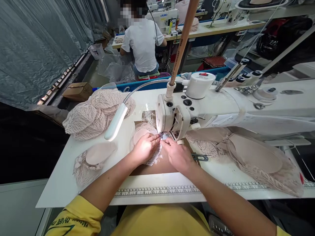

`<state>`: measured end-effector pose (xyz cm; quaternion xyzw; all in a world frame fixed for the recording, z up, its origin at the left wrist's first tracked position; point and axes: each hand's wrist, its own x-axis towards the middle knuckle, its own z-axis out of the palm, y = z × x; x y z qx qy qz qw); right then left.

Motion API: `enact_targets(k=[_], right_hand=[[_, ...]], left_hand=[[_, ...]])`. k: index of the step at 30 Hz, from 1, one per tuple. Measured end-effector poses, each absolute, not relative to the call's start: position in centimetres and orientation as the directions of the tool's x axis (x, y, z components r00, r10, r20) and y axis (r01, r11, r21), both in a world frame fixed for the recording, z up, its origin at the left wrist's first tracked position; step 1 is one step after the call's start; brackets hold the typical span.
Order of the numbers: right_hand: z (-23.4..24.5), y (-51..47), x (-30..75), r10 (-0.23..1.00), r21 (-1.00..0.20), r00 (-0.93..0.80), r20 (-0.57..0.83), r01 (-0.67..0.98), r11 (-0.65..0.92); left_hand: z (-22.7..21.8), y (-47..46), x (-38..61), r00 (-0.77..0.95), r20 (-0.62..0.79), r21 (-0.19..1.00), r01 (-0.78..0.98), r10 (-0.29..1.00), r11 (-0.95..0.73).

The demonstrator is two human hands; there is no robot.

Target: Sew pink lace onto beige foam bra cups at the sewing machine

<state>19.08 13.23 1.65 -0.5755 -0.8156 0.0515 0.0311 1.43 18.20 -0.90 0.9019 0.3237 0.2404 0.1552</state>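
Observation:
A white sewing machine stands on the white table. Under its needle lies a beige lace bra piece with a padded cup. My left hand rests on this piece, fingers pinching the lace just left of the needle. My right hand presses on the same piece to the right of the needle, fingers curled on the fabric. Both hands almost touch at the presser foot.
A heap of lace pieces lies at the back left, one cup piece at the front left, more cups under the machine arm at right. A lamp hangs over the table. Another person sits beyond, back turned.

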Motion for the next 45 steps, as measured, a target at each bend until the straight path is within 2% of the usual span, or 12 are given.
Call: enact_targets(k=[9, 17, 25, 28, 31, 34, 37, 39, 40, 42, 45], right_hand=[[1.4, 12.9, 19.0, 0.938, -0.125, -0.345, 0.021, 0.93, 0.345], [0.6, 12.8, 19.5, 0.93, -0.129, -0.359, 0.076, 0.921, 0.367], [-0.3, 12.8, 19.5, 0.894, -0.129, -0.384, 0.232, 0.899, 0.42], [-0.7, 12.9, 19.6, 0.871, -0.137, -0.398, 0.288, 0.883, 0.449], [-1.1, 12.8, 19.9, 0.85, -0.133, -0.408, 0.334, 0.872, 0.471], [-1.4, 12.8, 20.2, 0.83, -0.149, -0.423, 0.365, 0.853, 0.5], [-1.1, 12.8, 20.4, 0.816, -0.223, -0.434, 0.382, 0.814, 0.537], [-0.5, 12.6, 20.5, 0.813, -0.326, -0.438, 0.384, 0.759, 0.563], [0.0, 12.3, 20.5, 0.816, -0.394, -0.442, 0.372, 0.721, 0.57], [1.1, 11.5, 20.3, 0.826, -0.542, -0.469, 0.314, 0.626, 0.561], [3.0, 9.6, 18.9, 0.813, -0.754, -0.543, 0.208, 0.44, 0.487]], left_hand=[[-1.2, 18.6, 1.1, 0.696, 0.353, 0.388, 0.498, 0.625, -0.775], [-0.9, 18.4, 1.3, 0.639, 0.275, 0.37, 0.62, 0.719, -0.692], [-0.1, 17.5, 0.9, 0.591, 0.189, 0.206, 0.757, 0.784, -0.62], [1.2, 16.6, 0.6, 0.534, 0.138, 0.187, 0.813, 0.834, -0.552], [2.8, 14.5, -1.1, 0.507, 0.135, 0.261, 0.811, 0.851, -0.524], [3.5, 11.8, -4.5, 0.438, 0.26, 0.326, 0.799, 0.861, -0.505], [2.6, 9.7, -9.7, 0.226, 0.336, 0.306, 0.892, 0.914, -0.334], [2.0, 8.6, -13.2, 0.089, 0.294, 0.323, 0.928, 0.952, -0.186], [2.0, 8.0, -14.6, 0.046, 0.276, 0.364, 0.919, 0.96, -0.148], [2.5, 6.7, -16.5, 0.024, 0.228, 0.528, 0.837, 0.973, -0.144], [4.6, 4.7, -16.0, 0.091, 0.151, 0.802, 0.571, 0.984, -0.176]])
